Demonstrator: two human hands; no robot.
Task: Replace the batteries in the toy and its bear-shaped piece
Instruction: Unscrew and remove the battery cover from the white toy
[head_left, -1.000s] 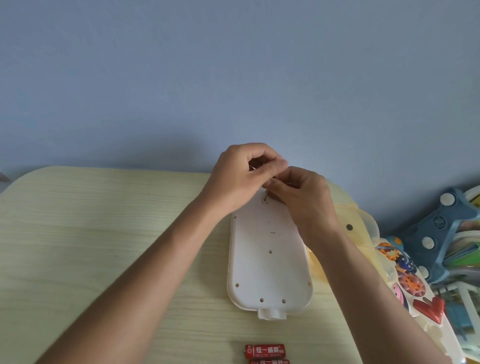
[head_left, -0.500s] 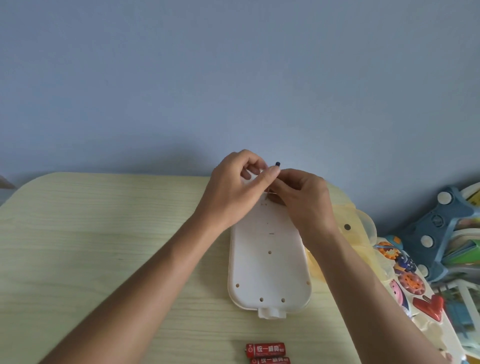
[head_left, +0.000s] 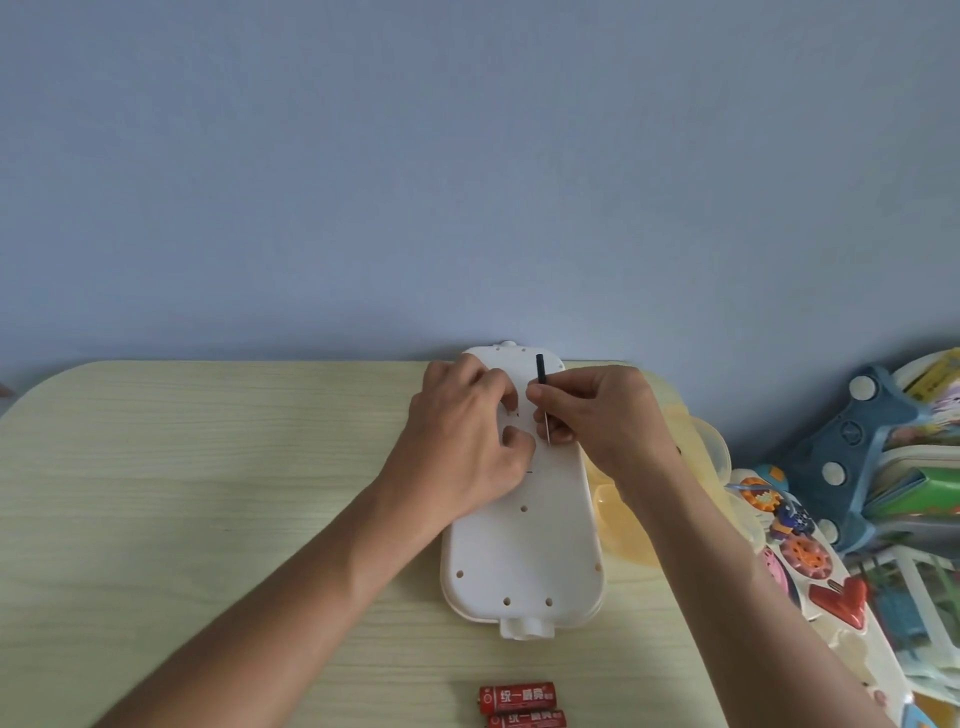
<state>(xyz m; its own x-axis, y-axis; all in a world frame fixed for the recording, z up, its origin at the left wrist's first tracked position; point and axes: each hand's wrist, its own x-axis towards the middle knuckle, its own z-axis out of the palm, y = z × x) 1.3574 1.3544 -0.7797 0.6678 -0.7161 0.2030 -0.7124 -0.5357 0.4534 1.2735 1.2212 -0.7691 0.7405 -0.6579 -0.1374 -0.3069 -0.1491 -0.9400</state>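
A white toy (head_left: 524, 540) lies back-up on a pale wooden table (head_left: 208, 493), its long side running from near to far, with small screw holes dotted over the shell and a short stub at its near end. It sits right of the table's middle, its far end close to the far edge by the blue wall (head_left: 467, 156).

The left hand (head_left: 462, 447) rests on the far left part of the toy, fingers curled down onto the shell; whether anything is pinched under them cannot be told. The right hand (head_left: 602, 421) is closed on a thin screwdriver (head_left: 543, 400) (dark handle up, slim metal shaft down), pinched between thumb and fingers. The tool stands nearly upright, and its tip points down at the toy's back, just right of the left hand's fingers; actual contact with the shell is too fine to judge.

Two red batteries (head_left: 519, 706) lie side by side on the table near the front edge, well apart from the toy's near end. A yellow translucent piece (head_left: 696, 457) lies just right of the toy, partly hidden by the right forearm. Further right, off the table's edge, is a heap of coloured toys (head_left: 857, 493), among them a blue one with white knobs.
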